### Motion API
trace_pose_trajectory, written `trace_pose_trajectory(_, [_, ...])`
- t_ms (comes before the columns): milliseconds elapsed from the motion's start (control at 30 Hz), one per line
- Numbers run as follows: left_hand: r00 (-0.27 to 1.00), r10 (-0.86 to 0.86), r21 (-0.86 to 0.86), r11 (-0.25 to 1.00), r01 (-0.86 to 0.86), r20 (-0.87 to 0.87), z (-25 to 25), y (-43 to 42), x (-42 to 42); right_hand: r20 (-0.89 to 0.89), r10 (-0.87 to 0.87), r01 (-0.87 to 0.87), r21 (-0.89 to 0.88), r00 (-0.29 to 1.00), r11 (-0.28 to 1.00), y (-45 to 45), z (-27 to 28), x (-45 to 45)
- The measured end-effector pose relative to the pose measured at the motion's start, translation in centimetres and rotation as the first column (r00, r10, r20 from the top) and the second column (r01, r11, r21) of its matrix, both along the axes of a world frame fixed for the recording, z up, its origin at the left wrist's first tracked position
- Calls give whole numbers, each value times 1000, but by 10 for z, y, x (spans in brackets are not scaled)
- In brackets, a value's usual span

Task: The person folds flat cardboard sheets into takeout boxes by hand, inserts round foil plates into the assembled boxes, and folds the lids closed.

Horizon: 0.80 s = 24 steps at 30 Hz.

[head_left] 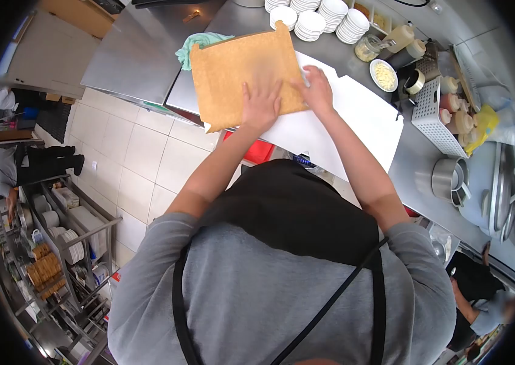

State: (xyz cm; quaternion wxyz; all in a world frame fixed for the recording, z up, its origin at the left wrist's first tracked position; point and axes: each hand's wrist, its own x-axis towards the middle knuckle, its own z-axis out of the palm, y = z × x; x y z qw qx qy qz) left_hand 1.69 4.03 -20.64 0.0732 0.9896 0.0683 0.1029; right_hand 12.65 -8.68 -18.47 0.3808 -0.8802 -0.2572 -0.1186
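Observation:
A flat brown cardboard sheet (227, 73) with small tabs at its far corners lies tilted on the counter, its near left corner reaching past the front edge. My left hand (262, 108) rests on it palm down, fingers spread. At the sheet's right edge is my right hand (317, 92), its fingers apart, some touching the brown surface. A larger white sheet (361, 121) with a notched edge extends from beneath the brown one to the right. Whether the two are joined I cannot tell.
A green cloth (190, 52) lies behind the cardboard. Stacked white dishes (311, 25), a bowl of pale chopped food (384, 75), a white basket of bottles (431, 112) and a metal pot (449, 179) line the counter. Other people stand at far left and lower right.

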Motion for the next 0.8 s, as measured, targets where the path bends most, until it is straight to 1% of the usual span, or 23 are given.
trace_pose_trajectory(33, [1000, 1, 2, 1000, -1, 8, 1, 0, 0, -4, -3, 3, -3, 1000, 1000, 8, 14, -3])
trace_pose_trajectory(67, [1000, 3, 4, 1000, -3, 15, 1, 0, 0, -135, 127, -97, 207, 983, 973, 17, 28, -5])
trace_pose_trajectory(100, [1000, 2, 1, 1000, -2, 9, 2, 1, 0, -233, 275, -159, 419, 933, 894, 27, 36, -9])
trace_pose_trajectory(133, [1000, -2, 0, 1000, 2, -24, 3, 2, 1, -150, 365, -211, 594, 919, 777, 38, 31, -13])
trace_pose_trajectory(167, [998, -5, -1, 1000, 5, -57, 3, 1, 0, -158, 362, -206, 591, 919, 780, 48, 25, -23])
trace_pose_trajectory(200, [998, -7, -5, 1000, 7, -62, 1, 2, 0, -289, 266, -41, 603, 920, 797, 56, 16, -35])
trace_pose_trajectory(267, [998, -5, -6, 1000, 4, -66, -4, 4, 3, -415, 167, 125, 589, 894, 798, 61, -12, -43])
trace_pose_trajectory(300, [998, -5, -9, 1000, 4, -64, -4, 4, 5, -345, 153, 71, 557, 926, 827, 61, -35, -45])
trace_pose_trajectory(367, [998, -11, 56, 998, 14, -64, -4, 5, 3, -277, 144, 22, 520, 950, 854, 61, -51, -43])
trace_pose_trajectory(400, [997, -15, 53, 998, 19, -69, 0, 2, -1, -321, 142, 49, 520, 936, 853, 59, -54, -45])
trace_pose_trajectory(467, [981, 10, 50, 999, 0, -193, 9, 4, 5, -346, 151, 60, 530, 926, 846, 64, -58, -33])
trace_pose_trajectory(500, [980, 16, 52, 999, -6, -200, 10, 7, 6, -260, 123, 23, 496, 958, 868, 62, -60, -30])
trace_pose_trajectory(567, [987, -67, -32, 998, 63, -144, 10, 15, 9, -185, 106, -11, 453, 977, 891, 56, -64, -35])
trace_pose_trajectory(600, [987, -58, -34, 998, 54, -147, 8, 19, 7, -130, 138, -69, 433, 982, 899, 55, -48, -33])
trace_pose_trajectory(667, [995, 46, -25, 998, -49, -90, 3, 28, 4, -157, 170, -84, 442, 973, 893, 54, -52, -31])
trace_pose_trajectory(700, [994, 45, -28, 998, -48, -102, -2, 36, 0, -170, 185, -91, 447, 968, 890, 54, -54, -29])
trace_pose_trajectory(767, [986, 163, -44, 986, -161, 40, -9, 62, -13, -161, 164, -78, 439, 973, 895, 53, -59, -28])
trace_pose_trajectory(800, [986, 163, -44, 986, -162, 39, -9, 75, -19, -156, 158, -76, 436, 975, 897, 53, -58, -28])
